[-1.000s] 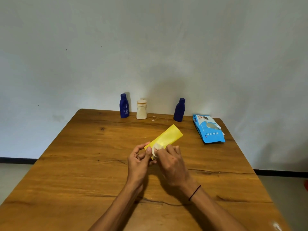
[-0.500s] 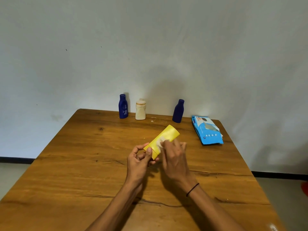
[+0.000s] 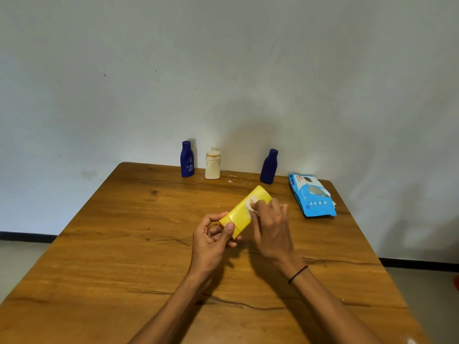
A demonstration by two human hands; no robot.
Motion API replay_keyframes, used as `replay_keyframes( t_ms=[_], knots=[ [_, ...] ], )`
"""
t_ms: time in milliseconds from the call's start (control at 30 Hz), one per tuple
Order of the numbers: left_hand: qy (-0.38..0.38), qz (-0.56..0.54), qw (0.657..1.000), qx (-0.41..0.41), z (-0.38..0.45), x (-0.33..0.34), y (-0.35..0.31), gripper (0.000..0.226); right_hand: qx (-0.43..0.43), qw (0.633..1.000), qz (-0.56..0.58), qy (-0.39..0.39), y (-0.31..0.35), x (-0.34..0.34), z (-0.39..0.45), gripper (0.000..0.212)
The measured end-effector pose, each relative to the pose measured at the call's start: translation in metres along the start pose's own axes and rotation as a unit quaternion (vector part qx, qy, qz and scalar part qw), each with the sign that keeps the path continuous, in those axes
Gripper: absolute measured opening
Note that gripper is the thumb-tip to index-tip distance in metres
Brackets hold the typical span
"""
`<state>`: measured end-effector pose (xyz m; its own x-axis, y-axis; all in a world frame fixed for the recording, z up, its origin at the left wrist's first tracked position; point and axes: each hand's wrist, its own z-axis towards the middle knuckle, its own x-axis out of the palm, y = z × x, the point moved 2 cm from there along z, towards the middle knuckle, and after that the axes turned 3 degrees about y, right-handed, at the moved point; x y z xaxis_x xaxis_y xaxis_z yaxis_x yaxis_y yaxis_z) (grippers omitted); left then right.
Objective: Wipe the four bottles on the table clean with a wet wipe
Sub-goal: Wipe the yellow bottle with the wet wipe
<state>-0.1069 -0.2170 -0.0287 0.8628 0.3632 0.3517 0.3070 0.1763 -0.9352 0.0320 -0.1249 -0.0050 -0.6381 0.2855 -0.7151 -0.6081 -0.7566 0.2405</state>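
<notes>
My left hand [image 3: 213,240] grips the near cap end of a yellow bottle [image 3: 242,212], held tilted above the wooden table [image 3: 124,244] with its far end pointing away to the right. My right hand [image 3: 272,229] presses a small white wet wipe [image 3: 251,204] onto the bottle's upper side near the far end. Along the table's far edge stand a dark blue bottle [image 3: 187,158], a cream bottle [image 3: 212,164] beside it, and a second dark blue bottle [image 3: 269,166] further right.
A blue pack of wet wipes [image 3: 311,196] lies at the table's far right corner. A pale wall rises right behind the far edge. Floor shows past both sides of the table.
My right hand has slid the wipe along the yellow bottle from the cap end toward its far end. My left hand holds its grip in place.
</notes>
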Motion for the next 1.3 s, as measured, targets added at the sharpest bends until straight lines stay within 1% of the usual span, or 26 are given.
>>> replay_keyframes(
  t_ms=[67,100,133,167,233,267,333,367,400,433,533,567,600,633,667,700,767,800,900,967,1067,1167,1233,1300],
  knots=[
    [0.009,0.008,1.000,0.006,0.001,0.000,-0.001,0.036,-0.089,0.995,-0.003,0.049,0.015,0.004,-0.010,0.010],
    [0.014,0.015,1.000,0.008,0.001,-0.002,-0.001,0.037,-0.119,0.990,-0.009,0.069,0.016,0.005,-0.012,0.009],
    [0.018,0.022,1.000,0.007,0.001,-0.004,0.000,0.038,-0.138,0.987,-0.017,0.078,0.014,0.004,-0.010,0.007],
    [0.019,0.028,0.999,0.004,0.001,-0.006,0.001,0.039,-0.140,0.987,-0.027,0.076,0.010,0.001,-0.007,0.012],
    [0.015,0.034,0.999,-0.001,0.001,-0.011,0.003,0.040,-0.101,0.992,-0.052,0.056,-0.005,-0.005,0.003,0.021],
    [0.012,0.036,0.999,-0.001,0.001,-0.012,0.003,0.041,-0.065,0.995,-0.061,0.048,-0.013,-0.008,0.008,0.022],
    [0.006,0.043,0.999,0.004,0.002,-0.013,0.004,0.040,0.010,0.996,-0.073,0.045,-0.020,-0.010,0.014,0.036],
    [0.005,0.047,0.999,0.006,0.003,-0.013,0.004,0.039,0.026,0.996,-0.072,0.053,-0.018,-0.009,0.015,0.042],
    [0.007,0.052,0.999,0.009,0.003,-0.013,0.004,0.038,0.023,0.995,-0.067,0.063,-0.010,-0.007,0.013,0.044],
    [0.011,0.058,0.998,0.011,0.003,-0.012,0.004,0.037,0.001,0.995,-0.059,0.076,0.000,-0.005,0.010,0.042],
    [0.032,0.075,0.996,0.019,0.001,-0.011,0.005,0.036,-0.121,0.985,-0.033,0.115,0.027,0.000,-0.004,0.028],
    [0.036,0.085,0.995,0.024,0.000,-0.011,0.006,0.036,-0.148,0.980,-0.039,0.125,0.027,0.000,-0.006,0.028],
    [0.039,0.099,0.994,0.031,0.000,-0.012,0.006,0.035,-0.158,0.978,-0.058,0.123,0.022,-0.001,-0.004,0.032],
    [0.038,0.121,0.991,0.039,-0.001,-0.014,0.006,0.034,-0.144,0.980,-0.083,0.113,0.013,-0.001,0.000,0.040],
    [0.034,0.147,0.987,0.046,-0.001,-0.015,0.006,0.034,-0.110,0.984,-0.105,0.097,0.002,-0.003,0.005,0.045],
    [0.029,0.174,0.983,0.053,-0.002,-0.016,0.005,0.034,-0.066,0.988,-0.116,0.079,-0.009,-0.006,0.010,0.045],
    [0.017,0.225,0.972,0.069,-0.002,-0.015,0.002,0.035,0.002,0.992,-0.107,0.060,-0.017,-0.010,0.014,0.038],
    [0.013,0.248,0.966,0.080,-0.003,-0.013,0.000,0.036,0.010,0.994,-0.093,0.064,-0.011,-0.010,0.013,0.035],
    [0.012,0.307,0.945,0.112,-0.005,-0.007,-0.002,0.035,-0.023,0.996,-0.019,0.086,0.027,-0.004,0.002,0.028],
    [0.003,0.332,0.934,0.133,-0.007,-0.005,-0.004,0.035,-0.021,0.994,0.021,0.101,0.041,-0.003,-0.001,0.019],
    [-0.004,0.358,0.921,0.155,-0.010,-0.009,-0.004,0.034,-0.004,0.995,0.007,0.100,0.026,-0.003,0.001,0.016],
    [0.015,0.397,0.900,0.179,-0.010,-0.016,-0.004,0.034,0.068,0.994,-0.014,0.088,-0.004,-0.005,0.002,0.019],
    [0.022,0.436,0.874,0.213,-0.010,-0.017,-0.005,0.035,0.132,0.987,-0.010,0.086,-0.015,-0.007,0.001,0.015],
    [0.030,0.469,0.847,0.248,-0.011,-0.015,-0.004,0.038,0.162,0.983,0.007,0.084,-0.007,-0.007,-0.002,0.014]
  ],
)
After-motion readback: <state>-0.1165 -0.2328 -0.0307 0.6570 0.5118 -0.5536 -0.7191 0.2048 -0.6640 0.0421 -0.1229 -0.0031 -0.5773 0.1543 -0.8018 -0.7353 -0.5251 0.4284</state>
